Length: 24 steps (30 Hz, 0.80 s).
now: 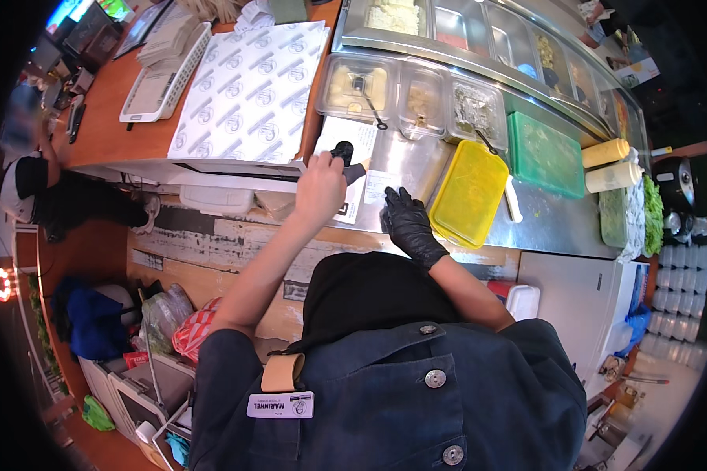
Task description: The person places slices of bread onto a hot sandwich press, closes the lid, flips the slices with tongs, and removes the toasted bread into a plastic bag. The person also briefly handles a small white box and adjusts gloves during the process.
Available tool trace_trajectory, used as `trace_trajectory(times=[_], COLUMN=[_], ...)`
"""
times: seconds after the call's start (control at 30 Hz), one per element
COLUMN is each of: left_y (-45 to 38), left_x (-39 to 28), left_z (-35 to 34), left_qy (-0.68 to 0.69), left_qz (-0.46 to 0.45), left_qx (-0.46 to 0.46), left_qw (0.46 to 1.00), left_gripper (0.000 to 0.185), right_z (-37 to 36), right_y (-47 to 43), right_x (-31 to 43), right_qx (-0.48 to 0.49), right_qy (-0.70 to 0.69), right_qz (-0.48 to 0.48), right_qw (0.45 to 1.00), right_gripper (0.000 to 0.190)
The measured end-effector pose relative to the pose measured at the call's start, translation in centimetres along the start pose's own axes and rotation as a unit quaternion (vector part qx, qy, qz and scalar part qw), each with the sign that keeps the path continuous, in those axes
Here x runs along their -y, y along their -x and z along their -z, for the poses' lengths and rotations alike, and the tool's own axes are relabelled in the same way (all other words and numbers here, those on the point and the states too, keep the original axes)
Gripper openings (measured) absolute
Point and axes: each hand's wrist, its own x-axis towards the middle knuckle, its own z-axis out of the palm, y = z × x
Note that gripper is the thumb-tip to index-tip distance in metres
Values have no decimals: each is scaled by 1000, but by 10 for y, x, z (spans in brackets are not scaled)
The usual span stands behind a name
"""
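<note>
My left hand [321,185] is bare, with its fingers closed on a limp black glove [354,172] that sticks out on both sides of the fingertips. Under it lies a flat white printed card or box [362,138], partly covered by the hand. A black glove covers my right hand [409,226], which rests at the front of the steel counter [409,156] with fingers slightly spread and nothing visible in them. Just beyond its fingertips is a small printed paper slip [383,183]. The yellow cutting board [470,194] lies close to the right of that hand.
Patterned wrapping paper [250,88] is stacked at left. Lidded tubs [358,88] line the back, below steel food pans [453,26]. A green board [545,154], a white-handled knife [512,200] and squeeze bottles [613,178] are at right. Another person [32,188] is far left.
</note>
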Motion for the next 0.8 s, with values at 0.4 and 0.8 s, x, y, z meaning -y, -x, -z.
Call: trace_trajectory(times=[0.4, 0.8], left_y=[-28, -75], left_x=[14, 13], left_z=[-17, -4], left_qy=[-47, 193], left_qz=[31, 147], left_qx=[77, 36], left_qw=[995, 969], left_gripper=[13, 19], right_z=[25, 56], right_y=[32, 45], right_x=[36, 24], right_qx=[4, 14], right_qy=[-131, -156], right_qz=[190, 164], right_qw=[973, 974], right_gripper=[9, 19])
